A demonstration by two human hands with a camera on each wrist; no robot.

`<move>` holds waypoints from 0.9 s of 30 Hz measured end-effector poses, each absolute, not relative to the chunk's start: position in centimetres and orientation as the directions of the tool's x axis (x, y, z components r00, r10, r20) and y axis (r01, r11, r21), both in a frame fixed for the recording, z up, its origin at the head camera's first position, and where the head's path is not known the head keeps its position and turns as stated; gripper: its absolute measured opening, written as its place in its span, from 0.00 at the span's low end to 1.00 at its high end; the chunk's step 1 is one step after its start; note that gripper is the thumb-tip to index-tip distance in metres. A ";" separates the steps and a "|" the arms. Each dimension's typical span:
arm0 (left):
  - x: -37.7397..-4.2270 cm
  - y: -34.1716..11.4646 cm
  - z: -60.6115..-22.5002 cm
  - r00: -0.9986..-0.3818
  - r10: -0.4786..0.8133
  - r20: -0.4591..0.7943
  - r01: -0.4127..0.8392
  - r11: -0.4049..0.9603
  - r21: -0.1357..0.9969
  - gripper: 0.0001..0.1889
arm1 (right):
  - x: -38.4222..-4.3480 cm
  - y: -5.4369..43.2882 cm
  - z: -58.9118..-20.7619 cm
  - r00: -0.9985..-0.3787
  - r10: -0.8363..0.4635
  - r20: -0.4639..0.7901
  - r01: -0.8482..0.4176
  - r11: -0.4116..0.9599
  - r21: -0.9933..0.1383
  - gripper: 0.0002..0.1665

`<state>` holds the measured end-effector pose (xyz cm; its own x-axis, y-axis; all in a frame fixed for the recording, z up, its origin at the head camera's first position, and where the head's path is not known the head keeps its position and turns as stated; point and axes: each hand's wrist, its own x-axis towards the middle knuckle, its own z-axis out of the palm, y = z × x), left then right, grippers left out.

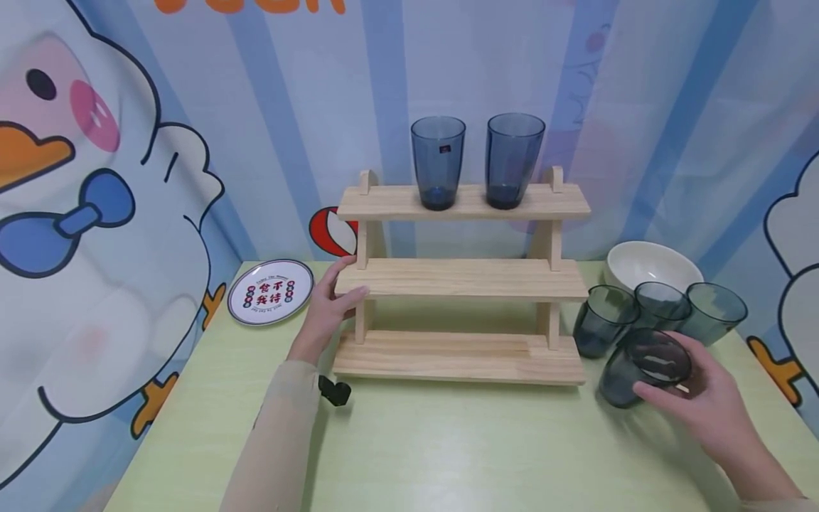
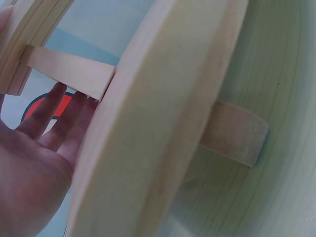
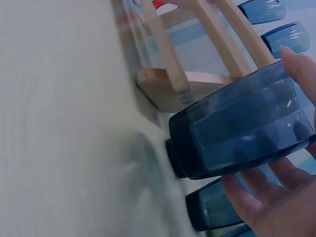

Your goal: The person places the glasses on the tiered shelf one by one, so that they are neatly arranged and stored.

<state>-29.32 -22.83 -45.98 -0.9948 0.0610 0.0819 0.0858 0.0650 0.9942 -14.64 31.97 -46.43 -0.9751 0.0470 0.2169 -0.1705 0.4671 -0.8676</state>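
A three-tier wooden shelf [image 1: 461,277] stands on the table, with two blue glasses [image 1: 438,163] [image 1: 514,162] upright on its top tier. My left hand [image 1: 329,306] grips the left end of the middle tier; the left wrist view shows its fingers [image 2: 49,116] against the side support. To the right of the shelf, my right hand [image 1: 704,398] holds a dark blue glass [image 1: 643,366] between thumb and fingers. In the right wrist view this glass [image 3: 242,123] is tilted, its base apart from the tabletop. Behind it stand three more glasses [image 1: 604,320].
A white bowl [image 1: 652,263] sits behind the standing glasses at the back right. On the left lies a round plate [image 1: 270,291] with printed characters. The light green table [image 1: 461,455] meets a striped cartoon curtain [image 1: 288,142] at the back.
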 end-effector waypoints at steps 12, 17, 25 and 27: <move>-29.2 -22.8 -45.9 -0.995 0.064 0.082 0.085 0.045 0.995 0.33 | -14.4 30.8 -43.2 -0.942 0.029 0.334 -0.302 0.354 -0.885 0.48; -29.4 -22.8 -46.0 -0.995 0.064 0.073 0.076 0.043 0.996 0.34 | -14.8 29.9 -41.9 -0.940 0.021 0.340 -0.325 0.245 -0.913 0.47; -29.4 -22.8 -46.0 -0.996 0.057 0.070 0.073 0.054 0.996 0.34 | -16.2 27.3 -40.1 -0.925 -0.010 0.381 -0.377 0.172 -0.910 0.46; -29.4 -22.8 -45.9 -0.996 0.060 0.072 0.076 0.054 0.996 0.34 | -16.6 26.5 -39.8 -0.923 -0.019 0.384 -0.383 0.105 -0.918 0.45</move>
<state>-29.38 -22.76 -45.95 -0.9956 0.0597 0.0725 0.0757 0.0543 0.9957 -16.57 26.49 -39.78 -0.9233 -0.0189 0.3836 -0.3834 0.1050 -0.9176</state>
